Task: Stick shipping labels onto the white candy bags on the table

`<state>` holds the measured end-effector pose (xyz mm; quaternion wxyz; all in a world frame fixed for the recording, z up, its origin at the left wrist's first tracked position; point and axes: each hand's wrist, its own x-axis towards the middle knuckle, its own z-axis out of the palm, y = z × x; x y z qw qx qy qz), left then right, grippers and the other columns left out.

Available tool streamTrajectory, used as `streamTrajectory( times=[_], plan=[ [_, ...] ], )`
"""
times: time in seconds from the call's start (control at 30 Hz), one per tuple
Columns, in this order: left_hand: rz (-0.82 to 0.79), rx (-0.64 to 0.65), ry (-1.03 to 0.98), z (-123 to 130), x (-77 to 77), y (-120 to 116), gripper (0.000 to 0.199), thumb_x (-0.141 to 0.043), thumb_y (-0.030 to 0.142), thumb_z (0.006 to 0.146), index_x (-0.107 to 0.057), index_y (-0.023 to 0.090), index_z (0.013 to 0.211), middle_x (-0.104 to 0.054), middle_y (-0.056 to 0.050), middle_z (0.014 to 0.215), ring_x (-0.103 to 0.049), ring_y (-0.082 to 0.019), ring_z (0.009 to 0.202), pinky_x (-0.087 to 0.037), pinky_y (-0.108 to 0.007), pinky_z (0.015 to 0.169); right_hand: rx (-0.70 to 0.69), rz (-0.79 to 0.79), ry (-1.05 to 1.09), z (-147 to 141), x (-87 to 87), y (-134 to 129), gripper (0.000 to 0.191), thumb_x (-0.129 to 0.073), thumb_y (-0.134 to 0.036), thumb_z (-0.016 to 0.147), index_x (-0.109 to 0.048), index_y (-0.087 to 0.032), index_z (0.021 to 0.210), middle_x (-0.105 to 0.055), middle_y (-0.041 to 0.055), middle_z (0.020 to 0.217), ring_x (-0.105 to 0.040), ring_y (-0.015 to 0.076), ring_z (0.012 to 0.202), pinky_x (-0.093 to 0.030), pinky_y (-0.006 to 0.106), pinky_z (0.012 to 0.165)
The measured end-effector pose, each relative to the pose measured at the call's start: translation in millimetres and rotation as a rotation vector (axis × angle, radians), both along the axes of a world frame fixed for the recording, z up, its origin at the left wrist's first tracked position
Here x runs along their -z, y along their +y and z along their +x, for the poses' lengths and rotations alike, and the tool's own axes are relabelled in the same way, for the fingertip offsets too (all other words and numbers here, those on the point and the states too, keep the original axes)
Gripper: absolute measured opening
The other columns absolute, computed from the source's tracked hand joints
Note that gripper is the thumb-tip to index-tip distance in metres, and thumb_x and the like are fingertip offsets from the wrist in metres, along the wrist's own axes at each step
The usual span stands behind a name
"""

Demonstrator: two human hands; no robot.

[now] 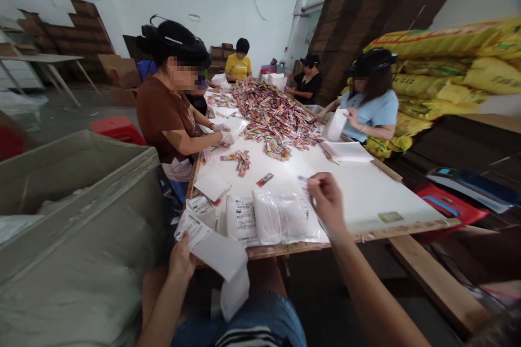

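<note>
My left hand (181, 259) is closed on a strip of white printed labels (217, 249). The strip's loose end curls down over my lap. Above the table's near edge, my right hand (328, 200) pinches a small label (303, 181), blurred, with its print hard to read. Just left of and below that hand lies a row of white plastic parcels (268, 217), some bearing printed labels. A single small colourful packet (265, 179) rests behind the parcels.
A big heap of small colourful packets (268, 111) covers the far half of the white table (354, 190). Co-workers sit along both sides and the far end. A large grey-green bin (97, 238) stands at my left. Yellow sacks (439, 73) are piled at the right.
</note>
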<state>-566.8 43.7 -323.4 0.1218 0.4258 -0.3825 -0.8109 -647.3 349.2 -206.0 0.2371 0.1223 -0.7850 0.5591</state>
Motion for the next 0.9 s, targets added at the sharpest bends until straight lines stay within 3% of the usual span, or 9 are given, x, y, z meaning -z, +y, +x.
streamTrajectory(
  times=[0.07,0.17,0.23,0.33,0.47,0.6,0.7,0.8,0.9],
  plan=[
    [-0.012,0.042,0.014,2.3,4.6,2.2,0.029,-0.052,0.016,0.083,-0.058,0.014,0.111,-0.069,-0.002,0.066,-0.066,-0.017,0.059,-0.055,-0.031,0.065,0.040,0.295,-0.094,-27.9,31.3,2.5,0.024,-0.055,-0.039,0.082,-0.054,-0.018,0.093,-0.052,0.0003,0.071,-0.049,0.0162,0.066,-0.042,0.029,0.064],
    [-0.043,0.077,0.032,9.2,9.8,7.4,0.017,-0.054,0.016,0.082,-0.060,0.015,0.098,-0.070,-0.004,0.068,-0.068,-0.018,0.061,-0.056,-0.034,0.067,0.112,0.686,-0.021,-38.1,81.5,-8.1,0.034,-0.048,-0.032,0.087,-0.055,-0.018,0.117,-0.060,0.0120,0.106,-0.053,0.0254,0.098,-0.041,0.042,0.086],
    [-0.067,0.095,0.028,13.1,13.4,9.4,0.013,-0.053,0.017,0.083,-0.060,0.014,0.093,-0.071,-0.005,0.068,-0.068,-0.019,0.062,-0.056,-0.036,0.071,0.044,0.837,0.107,-28.2,105.2,-14.6,0.038,-0.042,-0.032,0.091,-0.051,-0.020,0.126,-0.053,0.0132,0.126,-0.047,0.0265,0.117,-0.034,0.045,0.097],
    [-0.106,0.128,0.030,12.5,17.5,13.0,0.016,-0.052,0.020,0.085,-0.060,0.013,0.096,-0.072,-0.007,0.072,-0.070,-0.021,0.076,-0.055,-0.038,0.079,-0.132,1.005,0.166,-7.8,124.8,-18.7,0.059,-0.050,-0.048,0.086,-0.044,-0.018,0.135,-0.045,0.0138,0.139,-0.035,0.0294,0.130,-0.027,0.048,0.106],
    [-0.124,0.216,0.039,3.1,19.4,24.5,0.023,-0.057,0.028,0.082,-0.064,0.014,0.098,-0.074,-0.011,0.086,-0.066,-0.025,0.098,-0.049,-0.040,0.092,-0.143,1.068,0.067,-6.1,131.0,-15.8,0.098,-0.058,-0.067,0.070,-0.028,-0.011,0.145,-0.027,0.0187,0.149,-0.018,0.0378,0.138,-0.016,0.056,0.109],
    [-0.054,0.354,0.130,-0.5,18.7,35.2,0.031,-0.064,0.033,0.076,-0.068,0.014,0.100,-0.071,-0.014,0.106,-0.056,-0.026,0.117,-0.039,-0.040,0.103,-0.330,0.924,-0.236,-56.4,111.4,-5.6,0.073,-0.038,-0.066,0.084,-0.039,-0.019,0.140,-0.038,0.0136,0.145,-0.035,0.0282,0.133,-0.028,0.047,0.107],
    [-0.007,0.423,0.183,1.2,17.9,38.3,0.036,-0.062,0.036,0.077,-0.067,0.013,0.104,-0.066,-0.014,0.117,-0.048,-0.024,0.125,-0.032,-0.038,0.109,-0.387,0.845,-0.461,-103.3,95.6,-4.7,0.065,-0.029,-0.065,0.088,-0.054,-0.021,0.127,-0.054,0.0123,0.130,-0.053,0.0234,0.115,-0.040,0.042,0.097],
    [-0.003,0.432,0.187,1.5,17.7,39.6,0.034,-0.061,0.035,0.078,-0.068,0.013,0.103,-0.065,-0.013,0.120,-0.044,-0.022,0.129,-0.025,-0.036,0.112,-0.457,0.876,-0.549,-126.1,99.9,-13.7,0.064,-0.043,-0.072,0.078,-0.068,-0.020,0.105,-0.068,0.0105,0.103,-0.063,0.0230,0.090,-0.047,0.039,0.083],
    [0.000,0.430,0.183,-1.0,19.7,41.0,0.034,-0.063,0.034,0.077,-0.068,0.012,0.102,-0.067,-0.013,0.116,-0.047,-0.023,0.126,-0.027,-0.036,0.111,-0.495,0.832,-0.574,-125.8,117.0,-25.5,0.056,-0.046,-0.070,0.077,-0.071,-0.022,0.090,-0.069,0.0052,0.085,-0.063,0.0188,0.075,-0.048,0.033,0.074]
  ],
)
